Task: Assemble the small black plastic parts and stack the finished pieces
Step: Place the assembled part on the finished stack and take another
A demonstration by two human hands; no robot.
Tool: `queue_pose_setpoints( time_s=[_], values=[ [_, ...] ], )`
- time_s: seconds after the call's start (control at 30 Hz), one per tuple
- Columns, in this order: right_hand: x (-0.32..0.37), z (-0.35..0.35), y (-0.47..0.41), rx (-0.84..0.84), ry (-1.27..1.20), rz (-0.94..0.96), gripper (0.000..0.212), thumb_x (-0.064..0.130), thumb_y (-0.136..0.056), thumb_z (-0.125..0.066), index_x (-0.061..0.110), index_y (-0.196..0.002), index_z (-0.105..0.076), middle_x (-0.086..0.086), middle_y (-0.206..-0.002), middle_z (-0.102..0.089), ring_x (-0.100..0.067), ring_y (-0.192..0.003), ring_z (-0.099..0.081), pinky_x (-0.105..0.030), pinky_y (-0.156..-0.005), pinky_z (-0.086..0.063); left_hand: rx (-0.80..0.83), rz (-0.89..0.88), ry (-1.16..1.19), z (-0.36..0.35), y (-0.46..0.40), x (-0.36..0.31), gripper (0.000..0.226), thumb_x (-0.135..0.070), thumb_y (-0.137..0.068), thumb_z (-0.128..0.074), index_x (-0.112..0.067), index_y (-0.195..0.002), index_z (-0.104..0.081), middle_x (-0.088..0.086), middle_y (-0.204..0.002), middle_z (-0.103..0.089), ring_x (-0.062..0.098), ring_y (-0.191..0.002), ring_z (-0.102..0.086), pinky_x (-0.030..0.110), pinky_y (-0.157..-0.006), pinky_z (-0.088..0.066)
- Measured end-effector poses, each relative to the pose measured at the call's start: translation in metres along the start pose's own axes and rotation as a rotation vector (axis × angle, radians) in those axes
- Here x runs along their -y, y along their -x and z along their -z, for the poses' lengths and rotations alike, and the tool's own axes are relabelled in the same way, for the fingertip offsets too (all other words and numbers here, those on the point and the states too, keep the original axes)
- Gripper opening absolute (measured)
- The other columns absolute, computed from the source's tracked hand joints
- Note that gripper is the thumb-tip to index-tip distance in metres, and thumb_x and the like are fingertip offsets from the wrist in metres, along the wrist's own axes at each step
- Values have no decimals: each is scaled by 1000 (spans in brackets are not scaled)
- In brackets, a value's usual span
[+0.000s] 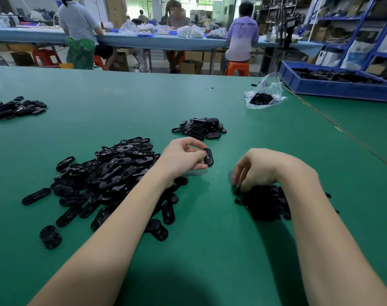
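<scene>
My left hand [183, 156] pinches a black oval plastic shell [208, 157] upright between thumb and fingers, above the green table [210, 250]. A large loose pile of black oval shells [113, 175] lies left of and under my left forearm. My right hand [261, 167] reaches down with curled, blurred fingers into a pile of small black inserts [265, 202]; whether it holds one is hidden. Beyond my hands sits a neater heap of stacked finished pieces [200, 128].
Another pile of black parts [15, 108] lies at the far left. A clear plastic bag with black parts [263, 96] sits at the back right, beside a blue crate [338, 86] of parts. People work at a blue table [143, 39] behind.
</scene>
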State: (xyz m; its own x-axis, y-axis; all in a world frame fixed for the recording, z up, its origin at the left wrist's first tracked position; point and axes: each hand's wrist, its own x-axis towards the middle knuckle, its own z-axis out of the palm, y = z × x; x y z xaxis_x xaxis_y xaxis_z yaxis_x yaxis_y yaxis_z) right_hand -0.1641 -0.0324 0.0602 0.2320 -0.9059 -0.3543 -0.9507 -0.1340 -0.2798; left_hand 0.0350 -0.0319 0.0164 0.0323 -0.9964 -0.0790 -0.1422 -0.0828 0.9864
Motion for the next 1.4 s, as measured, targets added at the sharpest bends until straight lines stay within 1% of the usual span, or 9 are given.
queue_pose_setpoints(
  time_s=[0.17,0.33,0.47,0.63,0.73,0.93,1.1,1.23,1.4],
  values=[
    [-1,-1,-2,-39,12,-15,13,24,-75,-84,36,-78,-79,12,-91,-77,-11,-93,-71,-34,-92,-58,-17,5,3,1,-1,2,11,-3,-92,-66,-9,-101,-70,2,-75,-66,13,-66,-71,22,-75,-61],
    [0,-3,-4,-45,37,-21,11,26,-75,-80,36,-74,-77,12,-93,-76,-13,-95,-71,-35,-92,-58,-13,3,0,0,-2,5,14,-5,-92,-67,-12,-103,-73,3,-83,-66,15,-70,-73,25,-83,-61],
    [-2,-6,-7,-67,-7,2,7,27,-76,-79,33,-77,-75,8,-93,-76,-14,-88,-70,-31,-87,-58,-3,-8,12,-1,-1,6,12,-4,-92,-68,-9,-101,-74,9,-85,-69,15,-69,-72,25,-74,-62],
    [-6,-5,-10,-120,-206,95,11,22,-82,-73,33,-81,-78,12,-84,-78,-7,-77,-68,-21,-70,-53,-21,-58,56,1,-2,4,12,-3,-91,-69,-8,-101,-73,11,-86,-73,20,-75,-72,22,-70,-60],
    [-8,-5,-11,-189,-286,158,19,18,-87,-70,35,-81,-77,16,-78,-75,6,-53,-55,-8,-49,-38,-13,-75,72,1,-3,4,13,-3,-91,-68,-9,-101,-73,9,-84,-74,19,-74,-72,22,-70,-59],
    [-5,-15,-17,-279,-580,201,13,21,-87,-71,30,-82,-79,13,-69,-67,-5,-50,-52,-9,-51,-41,-31,-97,69,-1,-3,4,12,-8,-91,-71,-15,-99,-74,6,-86,-78,14,-74,-74,22,-63,-57],
    [4,-24,-20,-310,-792,196,9,18,-89,-71,23,-84,-78,-1,-76,-71,-7,-50,-45,-9,-45,-35,-65,-105,138,1,-3,3,12,-7,-90,-71,-14,-98,-75,6,-82,-78,15,-78,-75,19,-63,-55],
    [7,-30,-26,-371,-907,156,7,17,-87,-77,24,-87,-76,14,-62,-66,-3,-46,-44,-8,-43,-33,-36,-124,139,1,-2,3,14,-5,-90,-70,-15,-98,-75,7,-83,-78,17,-81,-76,20,-65,-56],
    [10,-32,-27,-355,-994,96,4,20,-84,-81,23,-82,-79,10,-65,-67,-7,-52,-40,-13,-42,-30,-12,-140,138,-1,-1,2,14,-5,-88,-72,-13,-99,-75,8,-84,-78,17,-82,-76,20,-67,-56]
  ],
)
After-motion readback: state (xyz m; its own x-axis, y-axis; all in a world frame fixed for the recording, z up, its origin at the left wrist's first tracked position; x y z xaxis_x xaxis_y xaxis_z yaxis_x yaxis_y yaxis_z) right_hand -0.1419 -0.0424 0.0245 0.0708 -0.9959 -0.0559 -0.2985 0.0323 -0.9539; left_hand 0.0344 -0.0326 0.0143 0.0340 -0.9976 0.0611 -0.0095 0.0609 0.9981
